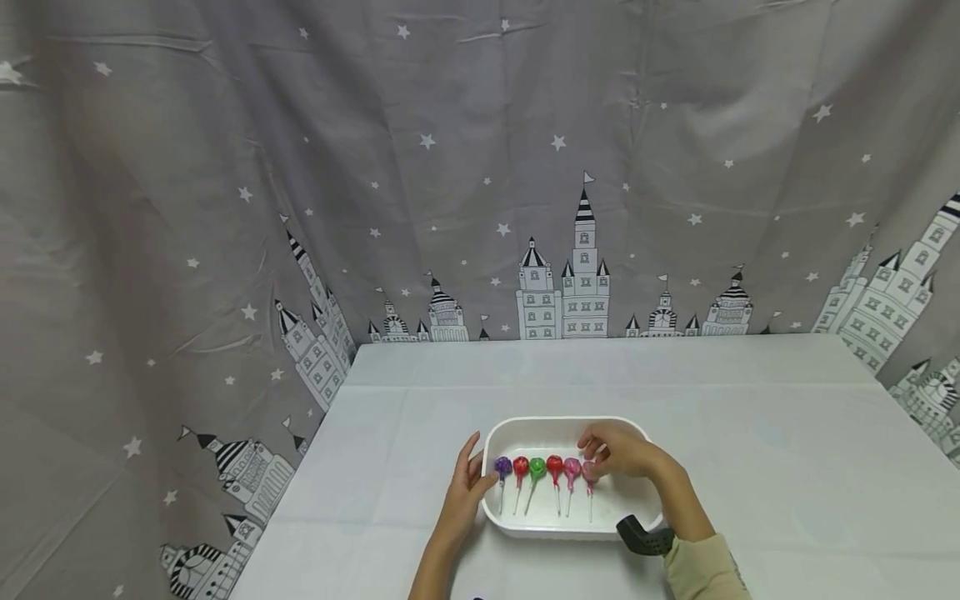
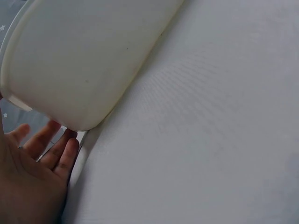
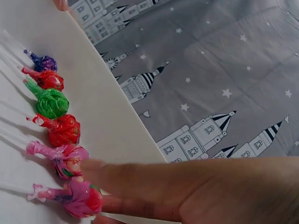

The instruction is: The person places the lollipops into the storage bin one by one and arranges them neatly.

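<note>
A white oval-cornered tray point(image 1: 622, 525) holds a row of wrapped lollipops, heads away from me and sticks toward me. From left to right come a purple lollipop point(image 1: 503, 467), a red one, a green lollipop point(image 1: 537, 469), another red one and two pink ones. My left hand point(image 1: 463, 496) grips the tray's left end, thumb over the rim, with its other fingers point(image 2: 67, 154) against the outer wall. Reaching in from the right, my right hand point(image 1: 622, 452) has its fingers around the head of the rightmost pink lollipop point(image 3: 83, 199). That lollipop's stick points toward the tray's near side.
The tray stands on a white-covered table point(image 1: 787, 467). Behind and to the left hangs a grey curtain point(image 1: 450, 192) printed with stars and castles. A black device point(image 1: 643, 536) is at my right wrist, overlapping the tray's near right corner in the head view.
</note>
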### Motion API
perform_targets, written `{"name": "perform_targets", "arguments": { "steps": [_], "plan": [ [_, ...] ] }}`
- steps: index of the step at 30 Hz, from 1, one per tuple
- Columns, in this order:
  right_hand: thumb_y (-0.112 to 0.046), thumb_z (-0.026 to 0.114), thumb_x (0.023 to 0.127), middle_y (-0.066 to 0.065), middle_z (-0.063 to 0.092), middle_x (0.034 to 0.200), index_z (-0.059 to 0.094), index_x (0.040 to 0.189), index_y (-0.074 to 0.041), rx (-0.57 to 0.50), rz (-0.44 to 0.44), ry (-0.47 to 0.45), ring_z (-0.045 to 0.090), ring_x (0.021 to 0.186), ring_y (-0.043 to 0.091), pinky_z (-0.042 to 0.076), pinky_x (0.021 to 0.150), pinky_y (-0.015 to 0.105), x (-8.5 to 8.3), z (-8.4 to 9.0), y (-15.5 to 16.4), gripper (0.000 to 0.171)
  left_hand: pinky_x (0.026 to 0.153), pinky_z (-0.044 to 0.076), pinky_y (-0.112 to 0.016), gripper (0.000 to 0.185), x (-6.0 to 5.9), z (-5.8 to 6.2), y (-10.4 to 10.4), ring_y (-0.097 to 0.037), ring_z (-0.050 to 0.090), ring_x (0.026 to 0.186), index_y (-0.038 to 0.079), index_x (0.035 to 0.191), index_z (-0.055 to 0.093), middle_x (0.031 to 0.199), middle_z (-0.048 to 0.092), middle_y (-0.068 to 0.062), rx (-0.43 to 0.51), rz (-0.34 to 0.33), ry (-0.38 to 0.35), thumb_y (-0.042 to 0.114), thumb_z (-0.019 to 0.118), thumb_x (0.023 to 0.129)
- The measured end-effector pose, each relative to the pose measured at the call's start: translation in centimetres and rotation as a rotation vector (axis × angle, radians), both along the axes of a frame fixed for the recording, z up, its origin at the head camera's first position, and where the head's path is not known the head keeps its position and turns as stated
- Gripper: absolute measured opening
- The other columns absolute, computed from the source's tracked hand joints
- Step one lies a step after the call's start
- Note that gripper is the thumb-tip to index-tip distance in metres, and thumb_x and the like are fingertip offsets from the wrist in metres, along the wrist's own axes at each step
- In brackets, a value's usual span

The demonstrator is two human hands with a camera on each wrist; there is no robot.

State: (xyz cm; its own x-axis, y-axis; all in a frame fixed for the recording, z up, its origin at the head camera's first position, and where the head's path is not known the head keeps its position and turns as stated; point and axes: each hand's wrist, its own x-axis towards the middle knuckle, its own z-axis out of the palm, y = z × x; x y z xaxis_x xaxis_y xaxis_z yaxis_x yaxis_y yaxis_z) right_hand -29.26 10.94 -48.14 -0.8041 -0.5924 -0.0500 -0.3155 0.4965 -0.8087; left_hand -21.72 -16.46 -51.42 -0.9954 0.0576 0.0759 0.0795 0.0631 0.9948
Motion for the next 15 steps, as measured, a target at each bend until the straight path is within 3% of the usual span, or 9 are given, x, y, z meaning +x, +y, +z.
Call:
{"name": "perform_targets", "arguments": {
  "steps": [3,6,11,13,15],
  "plan": [
    [-0.014,0.075,0.077,0.005,0.060,0.088,0.057,0.101,0.001,0.053,-0.009,0.051,0.058,0.081,0.018,0.052,0.070,0.031,0.2,0.3,0.1,0.033,0.108,0.022,-0.052,0.071,-0.5,-0.6,-0.2,-0.041,0.033,0.128,0.006,0.147,0.014,0.140,0.034,-0.026,0.040,0.005,-0.052,0.006,0.056,0.089],
    [-0.016,0.073,0.079,0.008,0.062,0.093,0.058,0.104,0.001,0.082,-0.014,0.056,0.058,0.086,0.022,0.051,0.074,0.035,0.4,1.0,0.2,0.034,0.109,0.020,-0.052,0.069,-0.8,-1.1,-0.6,-0.038,0.035,0.129,0.008,0.146,0.018,0.138,0.039,-0.024,0.051,0.055,-0.129,0.016,0.056,0.090],
    [-0.024,0.069,0.082,0.010,0.062,0.100,0.058,0.110,-0.002,0.122,-0.033,0.074,0.058,0.092,0.025,0.050,0.078,0.040,1.0,2.7,0.7,0.037,0.103,0.035,-0.047,0.061,-0.5,0.4,-1.6,-0.037,0.045,0.121,-0.002,0.141,0.023,0.129,0.046,-0.028,0.093,0.170,-0.268,0.022,0.050,0.092],
    [-0.025,0.068,0.083,0.009,0.062,0.101,0.058,0.112,-0.003,0.130,-0.046,0.091,0.057,0.094,0.028,0.051,0.079,0.042,1.2,3.8,1.2,0.038,0.098,0.040,-0.048,0.060,-0.3,1.5,-2.5,-0.037,0.050,0.115,-0.005,0.139,0.026,0.125,0.050,-0.027,0.030,0.176,-0.308,0.022,0.049,0.092],
    [-0.025,0.068,0.083,0.009,0.061,0.103,0.057,0.113,-0.004,0.127,-0.058,0.111,0.056,0.097,0.029,0.051,0.079,0.042,1.5,5.0,1.6,0.038,0.093,0.043,-0.050,0.058,-0.3,2.9,-3.6,-0.037,0.054,0.109,-0.005,0.137,0.032,0.119,0.055,-0.025,-0.113,0.159,-0.323,0.025,0.051,0.091]
  ]
}}
